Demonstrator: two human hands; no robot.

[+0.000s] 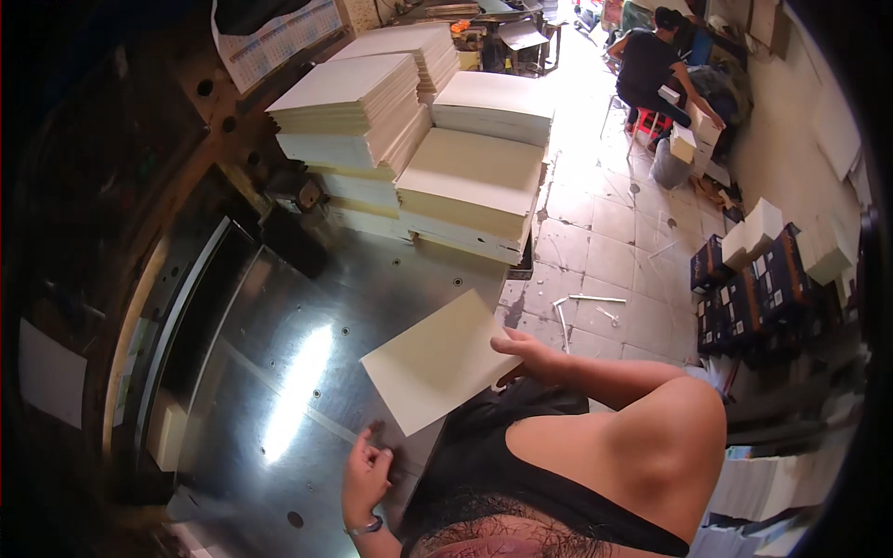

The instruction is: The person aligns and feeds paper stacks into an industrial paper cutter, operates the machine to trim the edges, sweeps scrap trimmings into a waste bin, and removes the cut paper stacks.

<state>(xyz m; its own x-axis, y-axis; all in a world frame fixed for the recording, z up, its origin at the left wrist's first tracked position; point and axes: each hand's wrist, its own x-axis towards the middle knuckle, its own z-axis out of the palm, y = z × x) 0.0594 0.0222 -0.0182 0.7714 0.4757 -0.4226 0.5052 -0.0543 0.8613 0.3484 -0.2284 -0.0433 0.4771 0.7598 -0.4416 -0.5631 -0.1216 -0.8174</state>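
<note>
My right hand (534, 358) grips a cream sheet of paper (435, 361) by its right edge, with the thumb on top and the fingers hidden underneath. The sheet is tilted over the front edge of a shiny metal table (363, 279). Whether it is one sheet or a few together cannot be told. Close to the sheet's lower corner, my left hand (367, 472) is over the table with its fingers loosely bent and apart, holding nothing. A band circles the left wrist.
Tall paper stacks (470, 177) stand on the table's far side. Dark machine housing (177, 279) borders the left. On the tiled floor, paper strips (595, 298) lie near dark blue boxes (758, 284). Another person (648, 65) sits on a stool at the far right, reaching toward paper blocks.
</note>
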